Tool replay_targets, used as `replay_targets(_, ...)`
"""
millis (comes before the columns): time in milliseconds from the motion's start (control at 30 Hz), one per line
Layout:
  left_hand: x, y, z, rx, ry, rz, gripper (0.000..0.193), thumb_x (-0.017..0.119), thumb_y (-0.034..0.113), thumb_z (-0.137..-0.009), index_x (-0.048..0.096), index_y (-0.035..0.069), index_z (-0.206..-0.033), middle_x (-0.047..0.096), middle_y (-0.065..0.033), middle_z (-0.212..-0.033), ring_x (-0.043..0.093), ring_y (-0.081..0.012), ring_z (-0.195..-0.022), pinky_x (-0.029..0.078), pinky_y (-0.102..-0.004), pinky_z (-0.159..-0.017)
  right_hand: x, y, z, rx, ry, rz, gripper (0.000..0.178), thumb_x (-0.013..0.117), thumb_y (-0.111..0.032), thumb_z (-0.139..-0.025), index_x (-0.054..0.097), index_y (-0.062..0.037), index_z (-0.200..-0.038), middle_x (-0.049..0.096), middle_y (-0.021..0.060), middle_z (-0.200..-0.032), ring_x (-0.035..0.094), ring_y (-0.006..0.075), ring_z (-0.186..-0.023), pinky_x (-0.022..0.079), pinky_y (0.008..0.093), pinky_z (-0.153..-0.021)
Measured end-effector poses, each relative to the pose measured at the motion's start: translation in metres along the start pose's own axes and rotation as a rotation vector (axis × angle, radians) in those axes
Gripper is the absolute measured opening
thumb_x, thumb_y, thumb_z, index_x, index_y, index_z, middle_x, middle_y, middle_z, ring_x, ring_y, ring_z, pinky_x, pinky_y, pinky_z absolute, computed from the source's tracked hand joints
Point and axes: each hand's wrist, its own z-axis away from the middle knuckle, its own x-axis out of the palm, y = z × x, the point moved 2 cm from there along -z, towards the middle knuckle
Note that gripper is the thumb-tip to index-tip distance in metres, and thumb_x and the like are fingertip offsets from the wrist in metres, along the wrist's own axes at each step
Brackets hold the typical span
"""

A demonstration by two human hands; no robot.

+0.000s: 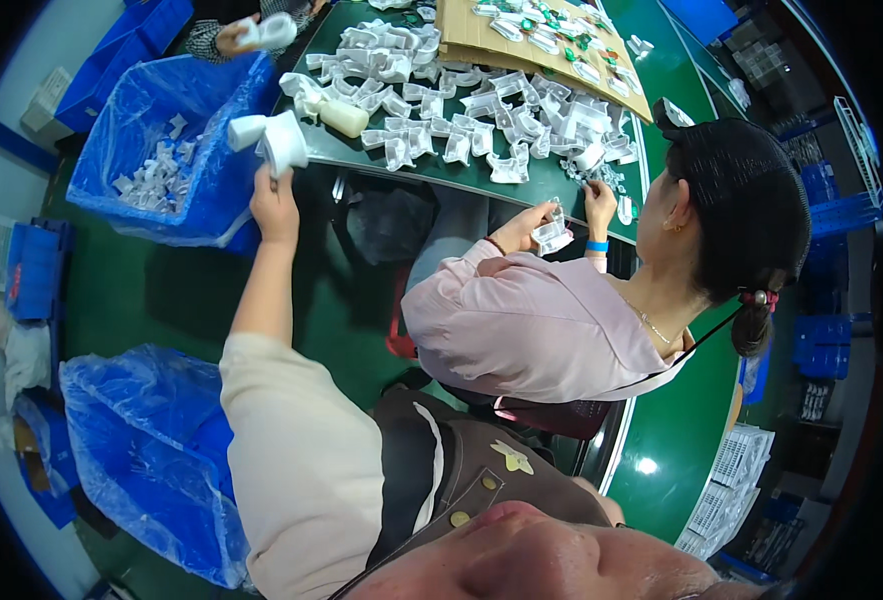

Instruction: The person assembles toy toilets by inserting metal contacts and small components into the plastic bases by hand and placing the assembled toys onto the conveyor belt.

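My left hand [275, 210], at the end of a stretched-out arm, is closed on a white moulded plastic part [285, 145] by its lower end. The part is held up between the blue lined bin and the table's left corner. A smaller white piece [246, 132] juts out beside it; whether the two are joined I cannot tell. Many similar white plastic parts [391, 50] are heaped on the green table [381, 172], close to this hand. A pale cylindrical piece [344, 118] lies at the table's near edge. My right hand does not show.
A blue bin [231, 190] lined with clear plastic holds small white pieces. Another lined blue bin [151, 440] stands nearer. To the right, a seated co-worker in a pink shirt [541, 310] handles a white part. Far off, another person's hand [233, 38] holds one. Cardboard [471, 45] carries green-and-clear pieces.
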Motion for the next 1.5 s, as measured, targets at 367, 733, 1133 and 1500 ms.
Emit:
replay_targets(367,-0.107,0.22,0.15,1.012,-0.729,0.417,0.02,0.07,0.018,-0.072,0.064,0.016,-0.091,0.05,0.001,-0.065,0.053,-0.0139,-0.056,0.039,-0.0273,-0.045,-0.002,-0.206,0.011,-0.907,-0.384,-0.969,0.13,0.085,-0.041,-0.07,-0.011,-0.0214,-0.154,0.014,0.019,-0.157,0.023,0.0362,-0.143,0.035,0.0493,-0.108)
replay_targets(733,-0.114,0.222,0.124,1.11,-0.747,0.541,0.018,0.066,0.035,-0.084,0.064,0.018,-0.081,0.032,0.0029,-0.058,0.04,-0.0157,-0.046,0.029,-0.0302,-0.041,0.018,-0.206,-0.012,-0.785,-0.578,-0.986,0.078,0.076,-0.017,-0.078,0.034,-0.0118,-0.143,0.043,0.0203,-0.142,0.049,0.0323,-0.126,0.043,0.0454,-0.103)
replay_targets(1133,0.074,-0.041,-0.079,-0.326,-0.521,-0.651,0.056,0.054,0.032,-0.095,0.033,0.015,-0.145,0.066,-0.0219,-0.113,0.065,-0.0363,-0.104,0.05,-0.0488,-0.086,-0.007,-0.148,0.002,-0.877,-0.245,-1.058,0.087,0.086,-0.022,-0.061,0.043,-0.0141,-0.135,0.048,0.0299,-0.127,0.061,0.0474,-0.106,0.057,0.0531,-0.081)
replay_targets(1500,0.112,-0.063,-0.088,-0.286,-0.483,-0.814,0.045,0.053,0.042,-0.095,0.044,0.012,-0.128,0.07,-0.0213,-0.1,0.068,-0.0385,-0.093,0.052,-0.0506,-0.076,-0.018,-0.118,0.016,-0.673,0.086,-1.298,0.082,0.084,-0.018,-0.059,0.046,-0.0126,-0.131,0.057,0.0236,-0.123,0.063,0.0467,-0.1,0.057,0.0562,-0.081)
